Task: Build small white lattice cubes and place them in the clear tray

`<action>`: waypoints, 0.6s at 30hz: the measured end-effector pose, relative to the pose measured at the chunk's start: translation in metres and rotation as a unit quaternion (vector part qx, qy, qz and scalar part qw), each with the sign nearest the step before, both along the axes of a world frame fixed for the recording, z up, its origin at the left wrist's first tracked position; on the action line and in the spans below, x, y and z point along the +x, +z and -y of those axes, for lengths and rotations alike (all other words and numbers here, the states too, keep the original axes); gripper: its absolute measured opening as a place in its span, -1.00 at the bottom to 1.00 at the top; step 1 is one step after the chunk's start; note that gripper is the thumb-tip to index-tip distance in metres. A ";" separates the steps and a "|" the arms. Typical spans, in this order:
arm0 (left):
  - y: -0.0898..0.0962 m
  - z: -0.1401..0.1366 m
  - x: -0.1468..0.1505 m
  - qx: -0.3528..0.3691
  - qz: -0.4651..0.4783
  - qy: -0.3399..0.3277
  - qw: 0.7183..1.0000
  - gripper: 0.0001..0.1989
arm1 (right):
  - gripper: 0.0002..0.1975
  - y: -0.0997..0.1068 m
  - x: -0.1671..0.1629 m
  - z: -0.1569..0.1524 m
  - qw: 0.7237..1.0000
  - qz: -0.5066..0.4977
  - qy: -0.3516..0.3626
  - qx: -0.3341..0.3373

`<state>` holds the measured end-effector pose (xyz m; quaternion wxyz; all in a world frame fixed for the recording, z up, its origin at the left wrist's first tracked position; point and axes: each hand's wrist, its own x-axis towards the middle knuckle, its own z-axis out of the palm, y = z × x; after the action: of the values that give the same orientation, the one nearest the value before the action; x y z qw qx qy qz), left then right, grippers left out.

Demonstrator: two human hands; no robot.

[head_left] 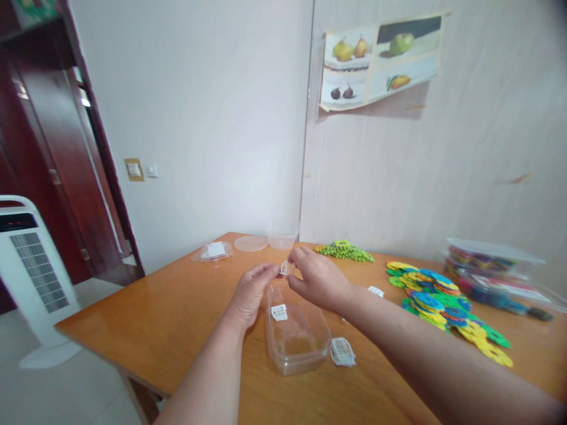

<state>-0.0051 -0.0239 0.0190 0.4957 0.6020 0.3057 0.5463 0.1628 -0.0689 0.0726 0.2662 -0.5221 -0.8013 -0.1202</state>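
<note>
Head cam — L hand (253, 290) pinches white tag (284, 269) @ left edge; R hand (319, 276) curled @ right edge — grip unclear.

left hand (253, 289): bare | right hand (319, 277): bare | forearms (392, 330): bare, sleeveless

Fruit pictures (383, 64) hang on the pale wall (398, 183).

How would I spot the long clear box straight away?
Find the wooden table. Between the left forearm and right forearm sits the clear box. Unlike the clear bowl by the wall, it is long, with a printed white label showing within its outline.
</note>
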 end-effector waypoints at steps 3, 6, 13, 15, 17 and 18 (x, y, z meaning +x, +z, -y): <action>0.001 -0.001 0.000 -0.030 0.026 -0.014 0.999 -0.77 | -0.80 -0.002 -0.006 -0.004 1.000 0.003 -0.007 -0.004; 0.000 -0.003 0.000 -0.033 0.038 -0.010 0.999 -0.79 | -0.81 -0.005 -0.005 -0.008 0.999 -0.047 0.011 -0.016; 0.000 0.000 -0.001 -0.030 0.044 -0.041 0.998 -0.78 | -0.83 0.000 0.003 -0.018 0.918 -0.303 0.076 -0.245; 0.000 0.000 -0.001 -0.032 0.043 -0.046 0.997 -0.77 | -0.83 0.003 0.004 -0.017 0.889 -0.331 0.095 -0.302; 0.000 0.000 -0.001 -0.041 0.043 -0.047 0.997 -0.75 | -0.81 0.004 0.004 -0.015 0.882 -0.333 0.104 -0.316; -0.001 -0.001 -0.001 -0.046 0.043 -0.048 0.997 -0.73 | -0.80 0.004 0.004 -0.014 0.884 -0.330 0.106 -0.314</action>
<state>-0.0057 -0.0228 0.0183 0.5613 0.5683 0.2798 0.5327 0.1672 -0.0551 0.0761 0.3490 -0.5002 -0.7132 0.3455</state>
